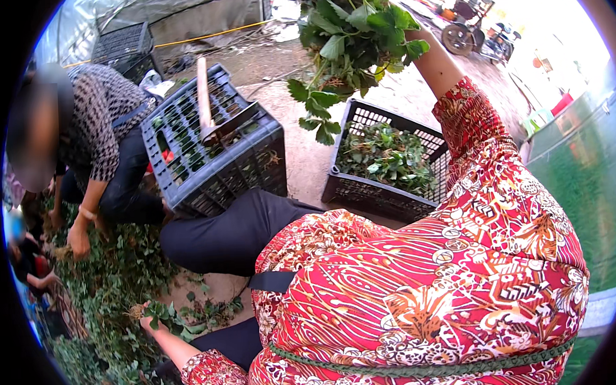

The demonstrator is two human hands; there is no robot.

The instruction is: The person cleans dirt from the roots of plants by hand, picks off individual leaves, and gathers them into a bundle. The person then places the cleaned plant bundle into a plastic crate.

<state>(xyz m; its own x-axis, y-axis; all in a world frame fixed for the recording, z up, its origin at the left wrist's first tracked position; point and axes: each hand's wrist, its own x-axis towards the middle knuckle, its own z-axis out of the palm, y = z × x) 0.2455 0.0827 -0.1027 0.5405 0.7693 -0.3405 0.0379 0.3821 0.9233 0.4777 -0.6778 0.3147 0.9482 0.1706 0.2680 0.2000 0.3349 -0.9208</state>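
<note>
My left hand (pixel 150 322) is closed on a leafy strawberry plant (pixel 180 319), its pale roots sticking out past my fingers, at the edge of a big heap of plants (pixel 114 287). Stretched out to the far right, my right hand (pixel 418 34) grips a thick bunch of strawberry plants (pixel 347 38); the leaves hide most of its fingers. The bunch is held up above a black plastic crate (pixel 386 202), which has more leafy plants (pixel 388 156) inside.
An upturned dark crate (pixel 229 171) carries a wooden-handled hoe (pixel 203 94). Beside it, a co-worker (pixel 112 111) bends over the heap, hands in the plants. Another person's hand (pixel 50 279) shows at far left. Further off are stacked crates (pixel 123 49) and a parked bike (pixel 462 34).
</note>
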